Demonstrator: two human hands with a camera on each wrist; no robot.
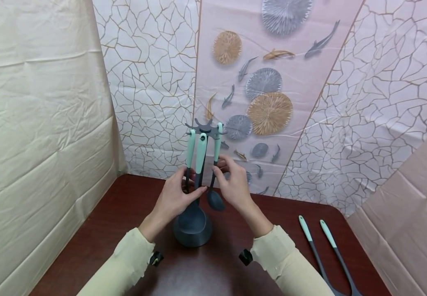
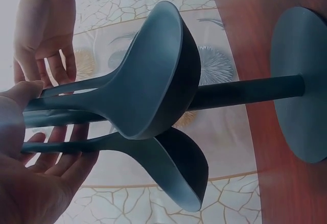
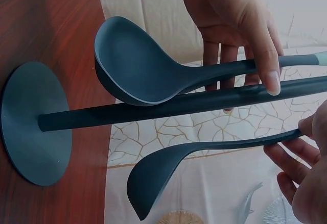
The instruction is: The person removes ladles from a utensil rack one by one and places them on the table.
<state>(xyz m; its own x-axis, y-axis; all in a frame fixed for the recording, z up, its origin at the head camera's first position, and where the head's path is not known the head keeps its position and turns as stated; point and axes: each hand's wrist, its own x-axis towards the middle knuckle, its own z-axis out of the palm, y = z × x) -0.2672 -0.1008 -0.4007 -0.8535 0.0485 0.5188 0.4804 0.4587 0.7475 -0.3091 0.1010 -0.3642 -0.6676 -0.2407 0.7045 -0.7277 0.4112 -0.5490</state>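
A dark utensil stand with a round base and hooks on top bears several mint-handled utensils. The large ladle hangs in front; another deep-bowled utensil hangs on the left side. My left hand grips round the pole and handles, thumb across the large ladle's handle, fingers behind. On the right, my right hand pinches the dark shaft of a small ladle, below its mint handle. That handle's top overlaps a hook of the rack. In the left wrist view its bowl is mostly hidden behind the large ladle.
Two more mint-handled utensils lie at the right side of the brown table, their heads cut off by the frame. Patterned cloth hangs behind the table, with plain cream cloth on the left.
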